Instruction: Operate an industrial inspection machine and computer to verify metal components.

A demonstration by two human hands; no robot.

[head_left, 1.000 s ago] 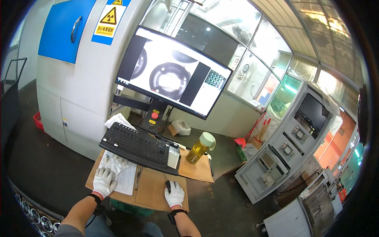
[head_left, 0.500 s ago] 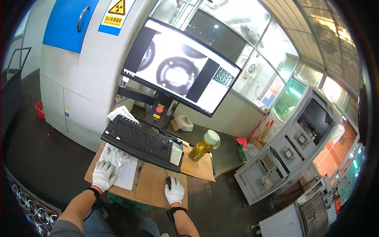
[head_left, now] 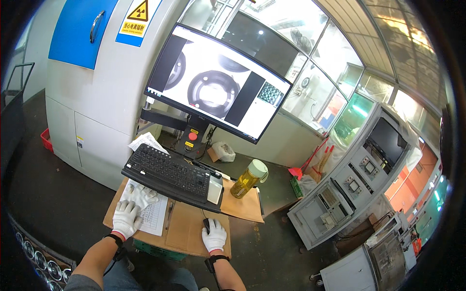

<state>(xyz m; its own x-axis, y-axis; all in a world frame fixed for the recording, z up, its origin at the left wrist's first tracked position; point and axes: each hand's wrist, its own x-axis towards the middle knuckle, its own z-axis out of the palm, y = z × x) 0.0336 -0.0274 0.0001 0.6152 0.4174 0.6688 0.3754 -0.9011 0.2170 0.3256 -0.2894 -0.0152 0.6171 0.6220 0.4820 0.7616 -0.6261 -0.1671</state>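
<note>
My right hand (head_left: 214, 235), in a white knit glove, rests over a black computer mouse (head_left: 206, 224) on a brown cardboard sheet (head_left: 187, 233). To the left, my left hand (head_left: 127, 219), gloved too, lies flat with fingers stretched out at the edge of a printed paper sheet (head_left: 154, 218). Just beyond its fingertips a loose white glove (head_left: 141, 195) lies on the paper. Beside the paper is a pen (head_left: 171, 209). A black keyboard (head_left: 167, 169) sits on a raised tray beyond both hands. Above it, a monitor (head_left: 218, 82) displays grey round ring-shaped parts.
A capped bottle of yellowish liquid (head_left: 248, 179) stands right of the keyboard. The monitor's post carries a red button (head_left: 192, 137). A large white cabinet (head_left: 92, 106) with a blue door is at left. Grey control cabinet (head_left: 335, 194) stands at right; round metal parts (head_left: 41, 262) sit lower left.
The whole view has shifted slightly, with the monitor a little further left. Both hands keep their places, the right still on the mouse.
</note>
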